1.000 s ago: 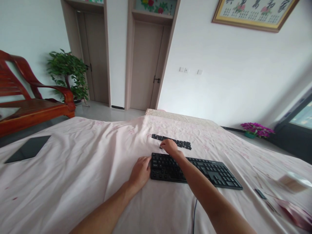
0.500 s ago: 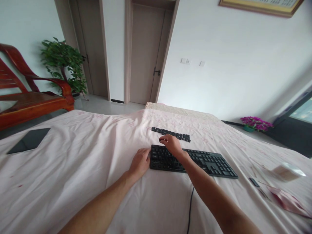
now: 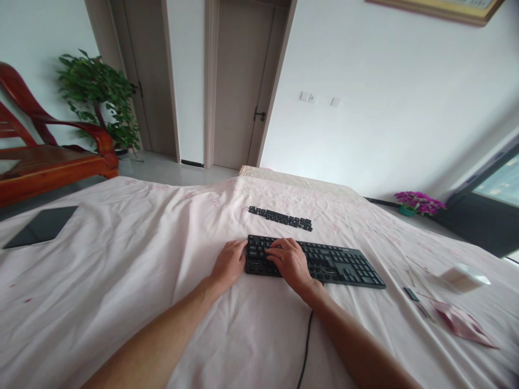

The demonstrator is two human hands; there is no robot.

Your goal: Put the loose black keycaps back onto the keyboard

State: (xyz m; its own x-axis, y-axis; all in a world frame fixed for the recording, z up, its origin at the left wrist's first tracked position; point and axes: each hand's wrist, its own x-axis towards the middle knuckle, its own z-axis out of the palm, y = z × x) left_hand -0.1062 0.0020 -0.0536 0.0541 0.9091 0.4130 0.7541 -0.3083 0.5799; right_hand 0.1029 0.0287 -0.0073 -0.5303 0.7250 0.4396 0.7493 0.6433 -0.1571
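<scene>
A black keyboard (image 3: 352, 267) lies flat on the cloth in front of me, with key positions along its lower rows looking bare of caps. My left hand (image 3: 231, 262) is closed against the keyboard's left end, fingers at its edge. Over the left half of the keys sits my right hand (image 3: 288, 260), its thumb and fingers bent together at the keys; anything between the fingertips is too small to make out. Beyond the keyboard, loose black keycaps (image 3: 280, 217) are laid out in rows. The keyboard's cable (image 3: 307, 346) runs toward me below the right wrist.
A pale pink patterned cloth (image 3: 194, 232) covers the surface. At left lies a dark tablet-like slab (image 3: 42, 226). To the right are a clear plastic box (image 3: 464, 278), a small dark item (image 3: 411, 294) with thin sticks, and a pink cloth piece (image 3: 462, 322).
My right hand has moved back from beside the loose keycaps down onto the keyboard's keys. My left hand stays at the keyboard's left end. The view has shifted slightly.
</scene>
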